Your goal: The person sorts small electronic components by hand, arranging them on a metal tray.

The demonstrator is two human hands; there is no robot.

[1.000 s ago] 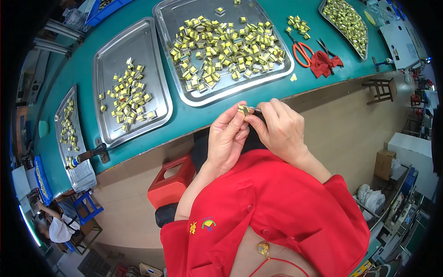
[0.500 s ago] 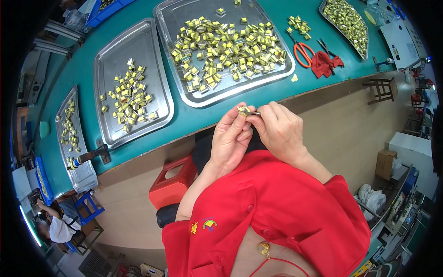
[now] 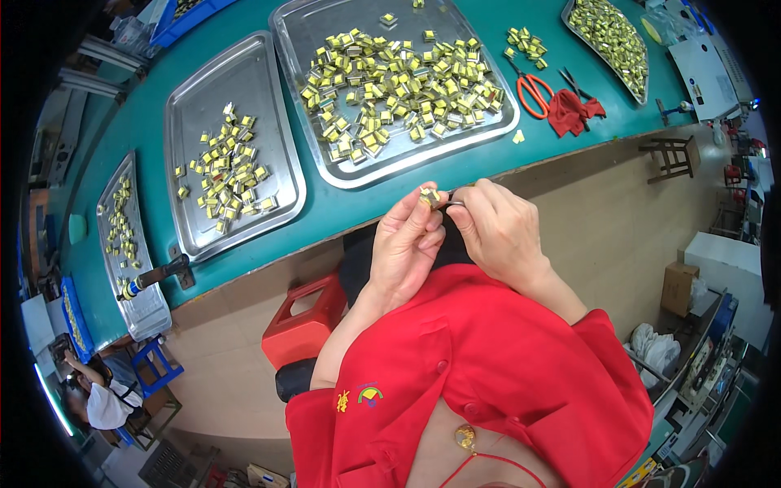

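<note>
My left hand pinches a small yellow-taped transformer between thumb and fingertips, just off the table's front edge. My right hand is closed round a thin dark metal tool, its tip against or very close to the transformer. Most of this tool is hidden in the fingers, so its kind does not show. Beyond both hands lies a large metal tray with a heap of similar yellow-and-silver transformers. A second metal tray to its left bears a smaller pile.
Orange-handled scissors, a red cloth and a loose cluster of transformers lie on the green table. A narrow tray stands far left, beside a clamp. Under the edge is a red stool. Another person sits lower left.
My right hand has shifted slightly right, drawing the tool back a little from the transformer. In my left fingers the transformer appears turned a little.
</note>
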